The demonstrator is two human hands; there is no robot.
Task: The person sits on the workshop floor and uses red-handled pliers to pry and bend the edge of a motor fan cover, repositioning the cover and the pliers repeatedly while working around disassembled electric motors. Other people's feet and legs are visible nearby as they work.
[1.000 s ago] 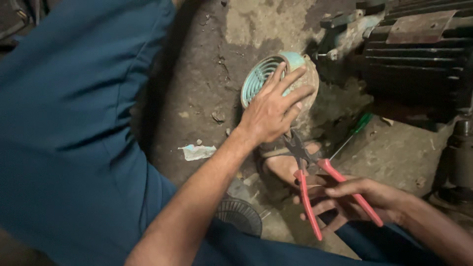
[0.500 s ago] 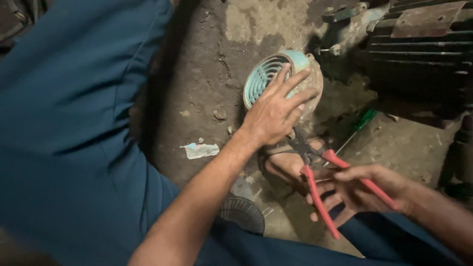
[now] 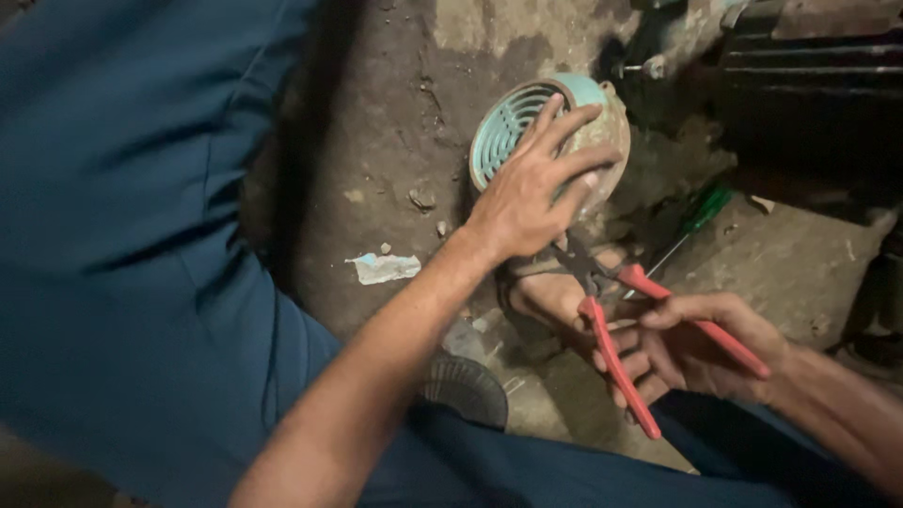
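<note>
Near the middle of the view, at about one o'clock, the left hand lies spread flat over a pale green fan cover resting on the dirty concrete floor, fingers splayed and pressing on its slotted face rather than curled round it. At about four o'clock the right hand is clenched round the red handles of a pair of pliers. Their long axis runs from five o'clock up toward eleven, the dark nose pointing just under the left palm, so the right hand is the nearer one to the tool. A green-handled screwdriver lies at two o'clock. A torn whitish scrap with a faded blue patch lies at nine o'clock.
</note>
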